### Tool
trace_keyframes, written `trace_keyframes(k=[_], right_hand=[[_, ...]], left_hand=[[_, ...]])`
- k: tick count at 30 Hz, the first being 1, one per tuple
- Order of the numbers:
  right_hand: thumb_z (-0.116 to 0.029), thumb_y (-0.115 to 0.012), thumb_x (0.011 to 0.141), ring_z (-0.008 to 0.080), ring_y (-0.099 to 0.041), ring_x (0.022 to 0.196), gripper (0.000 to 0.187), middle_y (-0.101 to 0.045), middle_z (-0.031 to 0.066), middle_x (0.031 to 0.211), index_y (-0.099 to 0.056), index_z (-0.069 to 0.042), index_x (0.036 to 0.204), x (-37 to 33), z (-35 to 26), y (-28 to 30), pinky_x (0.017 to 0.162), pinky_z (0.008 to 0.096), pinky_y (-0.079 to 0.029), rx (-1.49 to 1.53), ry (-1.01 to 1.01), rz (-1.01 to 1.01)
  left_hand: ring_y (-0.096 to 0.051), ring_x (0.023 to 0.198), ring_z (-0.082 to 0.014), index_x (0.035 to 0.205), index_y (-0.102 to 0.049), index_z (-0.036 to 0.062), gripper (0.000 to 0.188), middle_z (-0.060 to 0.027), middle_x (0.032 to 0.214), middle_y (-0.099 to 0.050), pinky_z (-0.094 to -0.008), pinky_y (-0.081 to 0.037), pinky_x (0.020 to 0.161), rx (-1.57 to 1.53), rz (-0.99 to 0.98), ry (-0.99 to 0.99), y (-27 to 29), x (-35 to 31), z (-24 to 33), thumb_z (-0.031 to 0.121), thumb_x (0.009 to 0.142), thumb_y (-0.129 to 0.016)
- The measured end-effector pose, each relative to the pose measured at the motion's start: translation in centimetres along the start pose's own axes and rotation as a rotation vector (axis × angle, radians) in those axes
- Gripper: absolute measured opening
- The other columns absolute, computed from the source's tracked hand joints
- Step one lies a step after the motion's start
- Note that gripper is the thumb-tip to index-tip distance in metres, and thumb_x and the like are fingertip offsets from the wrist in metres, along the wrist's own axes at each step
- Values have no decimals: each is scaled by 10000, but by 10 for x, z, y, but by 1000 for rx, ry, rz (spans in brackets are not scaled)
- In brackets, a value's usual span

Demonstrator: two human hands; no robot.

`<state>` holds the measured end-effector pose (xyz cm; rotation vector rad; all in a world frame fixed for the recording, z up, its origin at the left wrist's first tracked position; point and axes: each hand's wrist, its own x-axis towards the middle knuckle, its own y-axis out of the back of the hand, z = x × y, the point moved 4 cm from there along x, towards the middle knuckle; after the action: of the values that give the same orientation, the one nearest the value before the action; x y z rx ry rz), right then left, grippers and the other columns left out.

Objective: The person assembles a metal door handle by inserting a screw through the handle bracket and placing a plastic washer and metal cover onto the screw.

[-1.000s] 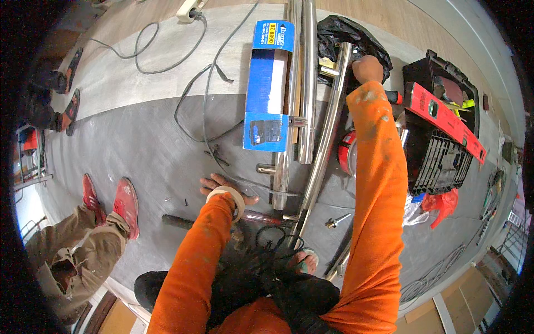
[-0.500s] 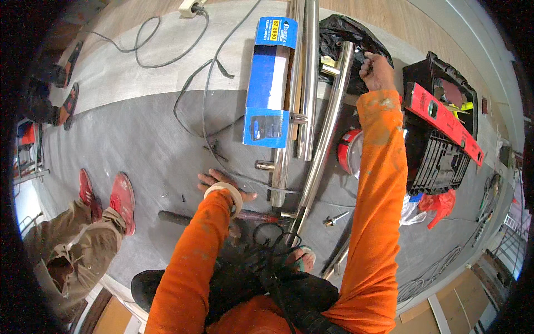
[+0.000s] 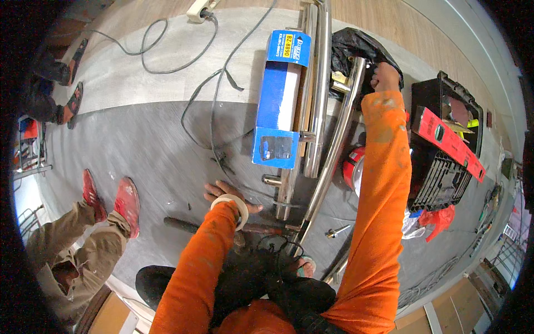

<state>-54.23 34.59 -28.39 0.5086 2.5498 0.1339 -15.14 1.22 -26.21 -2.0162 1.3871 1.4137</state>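
Observation:
My left hand (image 3: 230,196) is spread low over the grey floor, empty, with a cream roll of tape (image 3: 242,210) around its wrist. A dark-handled tool (image 3: 183,225) lies just below it. At the far right my right hand (image 3: 385,78) is closed against the black plastic bag (image 3: 356,43); whatever its fingers pinch is hidden. Beside that hand runs a long steel tube (image 3: 332,150) with short crosswise posts, its far end over the bag. More steel tubes (image 3: 320,106) lie to its left, next to a blue and white cardboard box (image 3: 276,100).
A black toolbox (image 3: 439,178) stands at right with a red spirit level (image 3: 450,143) across it. A red tin (image 3: 354,170) and a metal anchor bolt (image 3: 337,231) lie nearby. Grey cable (image 3: 214,119) loops across the floor. Another person's red shoes (image 3: 127,206) are at left.
The view has shifted, so the floor things appear lower and slightly right. My right hand's fingers have curled in more at the bag. My left hand stays spread near the tool.

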Motion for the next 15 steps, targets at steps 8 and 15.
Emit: trace_keyframes(k=[8, 15], right_hand=[[-333, -471, 831, 104, -369, 457, 237, -428, -3, 557, -510, -105, 778, 4, -22, 21, 414, 256, -276, 114, 28, 189], [-602, -461, 790, 122, -336, 382, 465, -372, -19, 498, -453, -149, 687, 20, 10, 58, 352, 281, -244, -109, -34, 196]], left_hand=[[81, 1324, -413, 1374, 144, 48, 1477, -242, 1410, 198, -541, -139, 1054, -9, 42, -5, 0, 1, 0, 676, 384, -754], [66, 1326, -413, 1376, 142, 53, 1475, -236, 1413, 196, -545, -141, 1053, 5, 39, -20, -11, 17, 0, 684, 383, -748]])
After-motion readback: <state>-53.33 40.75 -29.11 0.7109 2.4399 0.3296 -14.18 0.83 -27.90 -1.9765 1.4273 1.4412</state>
